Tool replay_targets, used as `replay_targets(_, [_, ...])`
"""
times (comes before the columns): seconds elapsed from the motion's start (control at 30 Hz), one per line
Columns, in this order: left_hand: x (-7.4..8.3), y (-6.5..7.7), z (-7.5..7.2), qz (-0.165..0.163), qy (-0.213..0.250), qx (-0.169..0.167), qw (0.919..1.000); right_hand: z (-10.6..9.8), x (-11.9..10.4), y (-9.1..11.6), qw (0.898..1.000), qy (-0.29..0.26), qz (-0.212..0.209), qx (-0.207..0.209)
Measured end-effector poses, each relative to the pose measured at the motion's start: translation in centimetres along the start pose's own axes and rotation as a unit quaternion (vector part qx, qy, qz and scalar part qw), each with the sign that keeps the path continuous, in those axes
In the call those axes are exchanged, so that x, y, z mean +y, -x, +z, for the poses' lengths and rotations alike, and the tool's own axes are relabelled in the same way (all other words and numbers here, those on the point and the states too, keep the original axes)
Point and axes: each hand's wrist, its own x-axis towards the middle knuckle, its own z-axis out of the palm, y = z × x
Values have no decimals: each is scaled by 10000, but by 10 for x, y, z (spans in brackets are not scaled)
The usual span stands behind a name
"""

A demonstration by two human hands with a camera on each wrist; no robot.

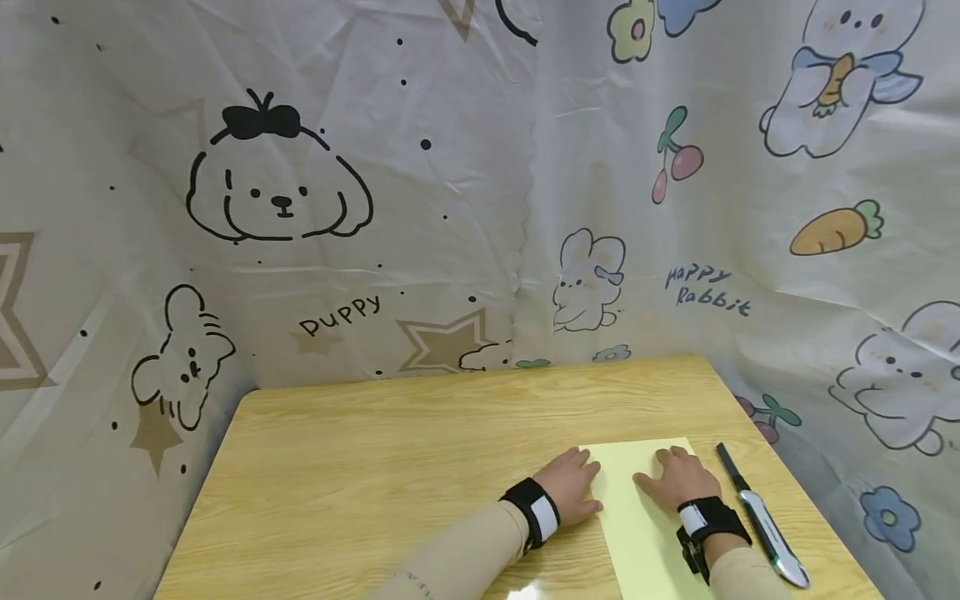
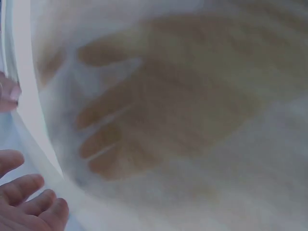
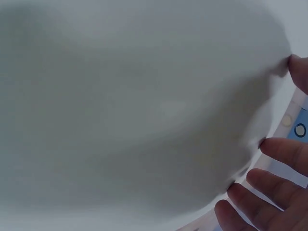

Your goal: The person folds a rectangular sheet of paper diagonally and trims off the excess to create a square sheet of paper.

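Note:
A pale yellow sheet of paper [image 1: 630,525] lies flat at the table's right side, running out of the bottom of the head view. My left hand [image 1: 570,487] rests at its left edge, fingers extended and fingertips touching it. Atop the upper right part of the sheet, my right hand [image 1: 684,482] lies with fingers spread. A utility knife [image 1: 768,529] with a dark blade end and a grey-and-black handle lies right of the paper. Left fingers [image 2: 21,190] and right fingers [image 3: 255,204] look straight and loosely apart in the wrist views, against a blurred pale surface.
The wood-grain table [image 1: 375,467] has its far edge against a printed cloth [image 1: 450,192], which hangs behind it and at both sides. The knife lies close to the table's right edge. Black bands are strapped round both wrists.

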Motion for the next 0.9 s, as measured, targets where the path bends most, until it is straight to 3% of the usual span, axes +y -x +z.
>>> replay_targets(0.17, [21, 0, 5, 364, -454, -45, 9983, 4, -2, 1, 10000, -92, 17, -23])
replay_targets(0.37, [27, -1, 18, 620, -806, 55, 9948, 6, -1, 1, 9999, -120, 80, -76])
replay_targets(0.53, [20, 1, 24, 699, -1018, 194, 9922, 9, -8, -3, 9999, -156, -54, -6])
replay_targets(0.7, [11, 10, 12, 759, -1187, 181, 9899, 9, -24, -8, 9995, -173, -248, 86])
replay_targets(0.9, [-4, 20, 6, 567, -1104, 131, 9922, 12, -44, -16, 9988, -135, -464, 113])
